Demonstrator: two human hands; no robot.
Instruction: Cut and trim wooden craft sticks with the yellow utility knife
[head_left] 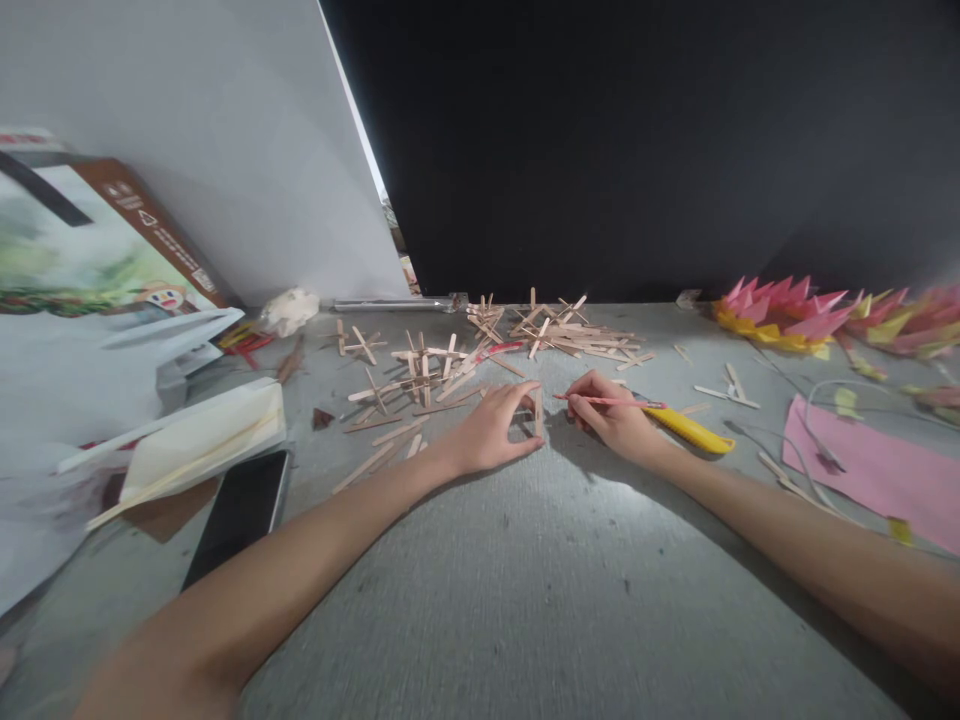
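Left hand (491, 428): index finger and thumb clamped on a stick (538, 412), one at each end; probably so its face is bare and it can't twist.
Stick position: in front of the person, between the hands; can't tell if it touches the table (450, 620).
Right hand (611, 422): fingers closed round a red pencil (616, 402) in a writing grip, likely for fine tip control.
Pencil tip: points left at the stick, near it, not touching.
Yellow knife (694, 430): on the table just beside the right wrist, presumably parked for easy reach.
Loose sticks (592, 338): heaped and crossed beyond the hands, seemingly as handy stock.
Phone (244, 505): flat beside the left forearm, partly hidden by it.
Pink paper (885, 470): off right, cable (806, 425) lying across it.
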